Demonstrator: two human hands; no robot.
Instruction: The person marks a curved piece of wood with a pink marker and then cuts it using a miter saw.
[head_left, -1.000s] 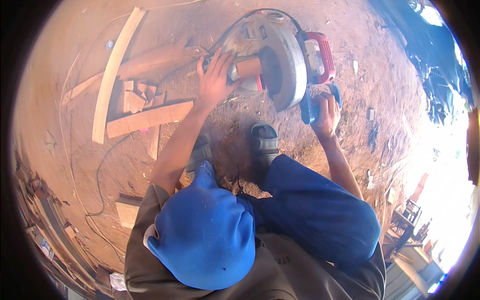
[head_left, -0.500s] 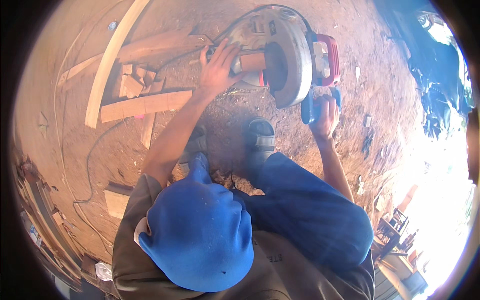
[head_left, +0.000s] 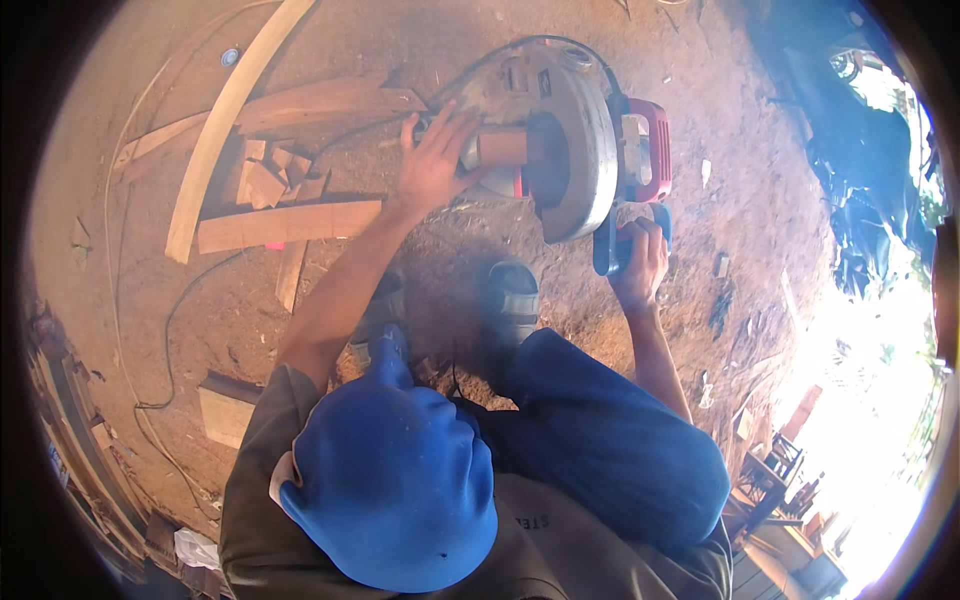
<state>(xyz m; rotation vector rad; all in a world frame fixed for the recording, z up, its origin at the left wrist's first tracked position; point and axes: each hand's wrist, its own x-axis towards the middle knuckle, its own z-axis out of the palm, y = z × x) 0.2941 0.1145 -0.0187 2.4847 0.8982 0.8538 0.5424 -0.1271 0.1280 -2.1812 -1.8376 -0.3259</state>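
A large chop saw (head_left: 578,110) with a silver blade guard stands on the dirt floor in front of me. My right hand (head_left: 641,262) is wrapped round its black handle (head_left: 606,248). At the left side of the saw, my left hand (head_left: 436,160) reaches over its base, thumb and fingers to either side of a short wood piece (head_left: 502,148). That piece lies up against the guard, its right end hidden behind it. The blade's cutting edge cannot be seen. A red motor housing (head_left: 656,150) sits right of the guard.
Small wood offcuts (head_left: 270,178), a curved board (head_left: 290,225) and a long pale strip (head_left: 215,140) lie at left. A cable (head_left: 173,320) winds over the dirt. My sandaled feet (head_left: 510,300) are close below the saw. Dark sheeting (head_left: 860,160) hangs at far right; dust hazes the air.
The whole view has shifted, so the saw and ground appear slightly lower. Both hands keep their places on the saw and the wood piece.
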